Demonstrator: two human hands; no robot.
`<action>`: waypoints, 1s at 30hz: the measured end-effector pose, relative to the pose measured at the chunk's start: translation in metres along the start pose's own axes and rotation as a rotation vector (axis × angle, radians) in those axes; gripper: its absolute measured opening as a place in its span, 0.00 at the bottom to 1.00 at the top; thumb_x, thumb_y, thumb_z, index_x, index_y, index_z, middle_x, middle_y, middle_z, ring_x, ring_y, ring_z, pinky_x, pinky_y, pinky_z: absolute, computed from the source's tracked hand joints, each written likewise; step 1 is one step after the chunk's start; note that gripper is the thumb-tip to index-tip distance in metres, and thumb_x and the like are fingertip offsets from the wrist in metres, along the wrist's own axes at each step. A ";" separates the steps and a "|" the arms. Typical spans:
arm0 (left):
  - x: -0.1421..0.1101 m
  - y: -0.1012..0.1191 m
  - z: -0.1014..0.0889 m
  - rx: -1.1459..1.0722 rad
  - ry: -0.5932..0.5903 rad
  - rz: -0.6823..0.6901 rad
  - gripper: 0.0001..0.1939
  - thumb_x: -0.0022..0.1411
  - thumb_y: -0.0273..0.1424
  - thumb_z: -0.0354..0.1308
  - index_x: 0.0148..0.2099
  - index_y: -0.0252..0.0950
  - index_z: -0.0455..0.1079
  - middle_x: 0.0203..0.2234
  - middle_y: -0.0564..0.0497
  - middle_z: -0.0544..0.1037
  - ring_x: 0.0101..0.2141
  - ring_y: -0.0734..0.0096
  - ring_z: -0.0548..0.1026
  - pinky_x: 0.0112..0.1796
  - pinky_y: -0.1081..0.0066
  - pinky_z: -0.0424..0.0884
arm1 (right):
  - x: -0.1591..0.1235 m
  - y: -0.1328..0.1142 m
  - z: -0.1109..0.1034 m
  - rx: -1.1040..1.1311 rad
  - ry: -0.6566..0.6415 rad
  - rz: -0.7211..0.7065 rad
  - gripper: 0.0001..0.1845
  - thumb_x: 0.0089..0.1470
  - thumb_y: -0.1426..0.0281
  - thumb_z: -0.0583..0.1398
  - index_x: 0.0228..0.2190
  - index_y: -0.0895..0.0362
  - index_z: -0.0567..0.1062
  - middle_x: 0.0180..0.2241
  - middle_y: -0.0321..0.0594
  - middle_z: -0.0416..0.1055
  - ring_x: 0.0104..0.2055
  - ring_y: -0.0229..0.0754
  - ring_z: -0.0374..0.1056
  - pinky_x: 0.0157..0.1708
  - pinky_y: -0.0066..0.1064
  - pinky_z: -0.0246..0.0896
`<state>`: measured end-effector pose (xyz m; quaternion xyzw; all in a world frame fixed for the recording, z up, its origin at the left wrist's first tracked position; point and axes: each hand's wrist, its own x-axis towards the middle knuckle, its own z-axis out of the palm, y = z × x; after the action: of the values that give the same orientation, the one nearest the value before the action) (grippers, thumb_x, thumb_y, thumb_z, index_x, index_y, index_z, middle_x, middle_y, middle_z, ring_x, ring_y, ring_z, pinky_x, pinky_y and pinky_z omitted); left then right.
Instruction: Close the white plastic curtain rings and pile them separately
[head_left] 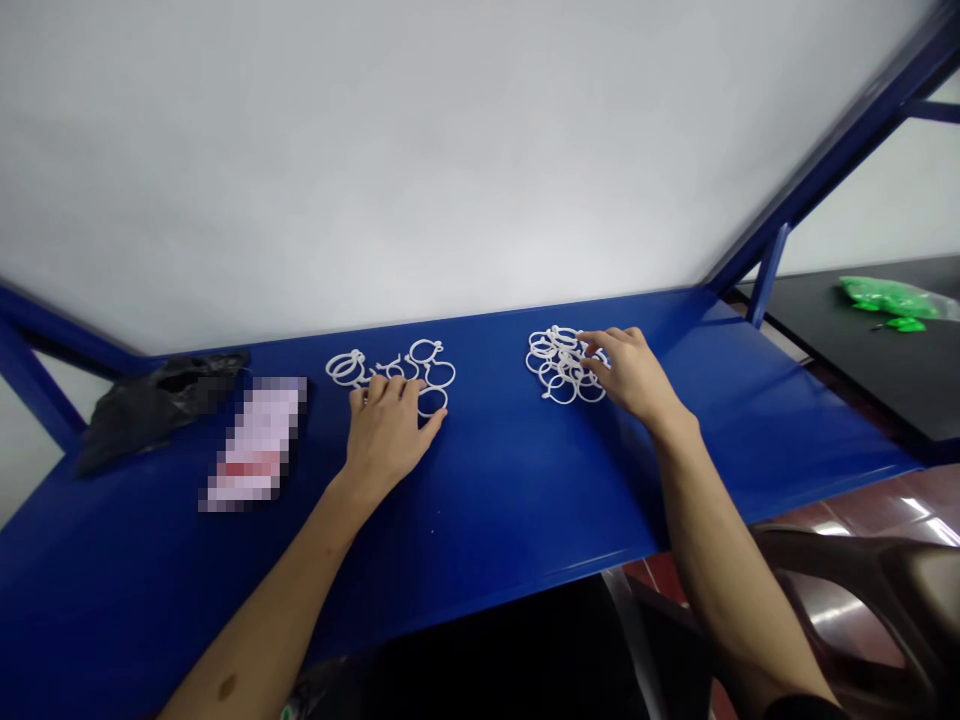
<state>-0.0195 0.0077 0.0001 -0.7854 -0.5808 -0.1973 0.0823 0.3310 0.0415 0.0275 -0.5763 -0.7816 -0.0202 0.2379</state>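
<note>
Several white plastic rings with small eyelets, like curtain rings, lie in two groups on a blue tabletop [495,480]. My left hand [386,425] rests palm down over the near side of the left group of rings [439,375], its fingers spread and partly covering them. At the right edge of the denser, overlapping pile of rings [561,388] is my right hand [626,370]. Its thumb and index finger reach over the rings with a gap between their tips. Whether those fingertips touch a ring is hard to make out.
A blurred-out pinkish item [259,435] lies left of my left hand, beside a crumpled black plastic bag [150,405]. Blue metal frame bars [769,275] rise at both ends. On a black table [862,350] to the right sits a bag of green pieces [885,297]. A brown chair [892,600] stands at lower right.
</note>
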 end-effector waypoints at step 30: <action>-0.004 0.035 -0.018 -0.304 0.220 0.330 0.19 0.64 0.31 0.59 0.57 0.36 0.67 0.48 0.42 0.76 0.50 0.56 0.72 0.52 0.56 0.68 | -0.016 -0.115 0.038 0.877 -0.153 -0.010 0.10 0.61 0.69 0.58 0.44 0.54 0.73 0.27 0.32 0.74 0.26 0.35 0.69 0.29 0.28 0.65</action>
<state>0.0090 -0.0133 0.0183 -0.8467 -0.3960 -0.3506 0.0573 0.2167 0.0006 0.0151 -0.4169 -0.7346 0.3546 0.4010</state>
